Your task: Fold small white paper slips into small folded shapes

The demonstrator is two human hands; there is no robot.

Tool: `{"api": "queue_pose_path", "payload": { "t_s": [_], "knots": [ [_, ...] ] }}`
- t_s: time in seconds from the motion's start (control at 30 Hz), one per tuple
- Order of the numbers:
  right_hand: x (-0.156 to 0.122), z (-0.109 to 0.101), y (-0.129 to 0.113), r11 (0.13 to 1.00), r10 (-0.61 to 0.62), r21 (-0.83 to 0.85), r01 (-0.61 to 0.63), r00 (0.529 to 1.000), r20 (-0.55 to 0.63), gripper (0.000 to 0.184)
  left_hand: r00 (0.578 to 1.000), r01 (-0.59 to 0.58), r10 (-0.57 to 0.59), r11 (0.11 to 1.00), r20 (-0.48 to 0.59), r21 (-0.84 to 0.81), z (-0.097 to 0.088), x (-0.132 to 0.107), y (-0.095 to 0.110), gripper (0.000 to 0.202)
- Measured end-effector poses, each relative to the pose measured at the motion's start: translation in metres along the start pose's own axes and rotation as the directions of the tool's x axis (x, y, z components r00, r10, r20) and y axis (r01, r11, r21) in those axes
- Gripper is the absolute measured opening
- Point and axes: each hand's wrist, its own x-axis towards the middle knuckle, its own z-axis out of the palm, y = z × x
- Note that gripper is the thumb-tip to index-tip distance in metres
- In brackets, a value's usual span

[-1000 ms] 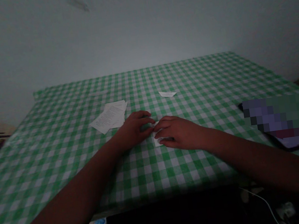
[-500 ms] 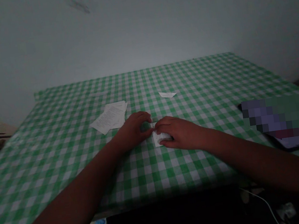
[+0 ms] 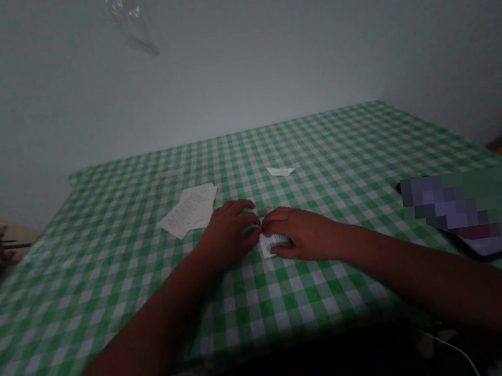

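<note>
My left hand (image 3: pixel 229 233) and my right hand (image 3: pixel 306 233) meet at the middle of a table with a green and white checked cloth (image 3: pixel 106 281). Between them lies a small piece of white printed paper (image 3: pixel 273 242). The right hand's fingers curl over it and pinch its edge. The left hand's fingertips press on the paper's left side, fingers bent together. Most of the paper is hidden under the fingers.
A loose stack of printed paper sheets (image 3: pixel 189 208) lies to the left behind my hands. A small folded paper (image 3: pixel 281 171) sits further back. A dark flat device (image 3: pixel 469 227), partly blurred, lies at the right. A wall stands behind the table.
The hands stay together on the small paper, with only slight finger movement. The camera has tilted up a little, so the table sits lower in view.
</note>
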Motion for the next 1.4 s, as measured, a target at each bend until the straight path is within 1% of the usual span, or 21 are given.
{"api": "queue_pose_path", "payload": {
  "t_s": [0.13,0.3,0.43,0.53,0.67,0.83,0.9,1.07,1.13,1.2,1.3,1.4],
  "knots": [
    [0.001,-0.001,0.000,1.000,-0.008,0.010,0.008,1.000,0.012,0.021,0.999,-0.037,0.038,0.999,-0.015,0.016,0.000,-0.002,0.008,0.013],
    [0.001,-0.003,0.000,0.999,-0.014,0.034,0.014,1.000,0.006,0.020,0.997,-0.068,0.067,0.996,-0.027,-0.053,0.005,-0.002,0.010,0.018],
    [0.001,-0.005,-0.001,0.997,-0.032,0.074,0.032,0.999,0.001,0.017,0.996,-0.086,0.086,0.987,-0.004,-0.136,0.007,0.001,0.009,0.010],
    [0.001,-0.006,0.001,0.994,-0.029,0.104,0.029,1.000,0.001,0.017,0.995,-0.092,0.097,0.982,0.026,-0.163,0.006,0.003,0.009,0.006],
    [0.001,-0.011,0.009,0.995,-0.025,0.102,0.022,0.999,0.028,0.018,0.995,-0.067,0.075,0.991,0.065,-0.117,0.003,0.002,0.011,0.011],
    [0.000,-0.025,0.016,0.995,0.091,0.025,-0.093,0.993,0.076,0.017,0.996,-0.030,0.034,0.998,0.080,-0.055,0.001,-0.001,0.016,0.022],
    [0.000,-0.029,0.018,0.993,0.120,0.007,-0.121,0.989,0.087,0.018,0.995,-0.019,0.023,0.999,0.092,-0.042,0.000,-0.001,0.017,0.024],
    [0.000,-0.029,0.021,0.992,0.125,0.010,-0.126,0.988,0.093,0.017,0.995,-0.031,0.034,0.999,0.089,-0.030,0.000,-0.001,0.017,0.035],
    [0.000,-0.028,0.023,0.991,0.131,0.000,-0.131,0.989,0.072,0.016,0.995,-0.041,0.043,0.999,0.088,-0.025,0.000,-0.001,0.018,0.035],
    [0.001,-0.026,0.025,0.989,0.148,-0.017,-0.148,0.989,0.023,0.015,0.994,-0.051,0.053,0.998,0.099,-0.022,-0.001,-0.002,0.019,0.032],
    [0.002,-0.024,0.030,0.978,0.200,-0.041,-0.203,0.978,-0.058,0.015,0.992,-0.054,0.056,0.998,0.109,-0.015,-0.002,-0.002,0.021,0.034],
    [0.004,-0.021,0.035,0.964,0.257,-0.053,-0.262,0.962,-0.095,0.012,0.994,-0.050,0.051,0.999,0.100,-0.009,-0.002,-0.002,0.023,0.036]
  ]
}}
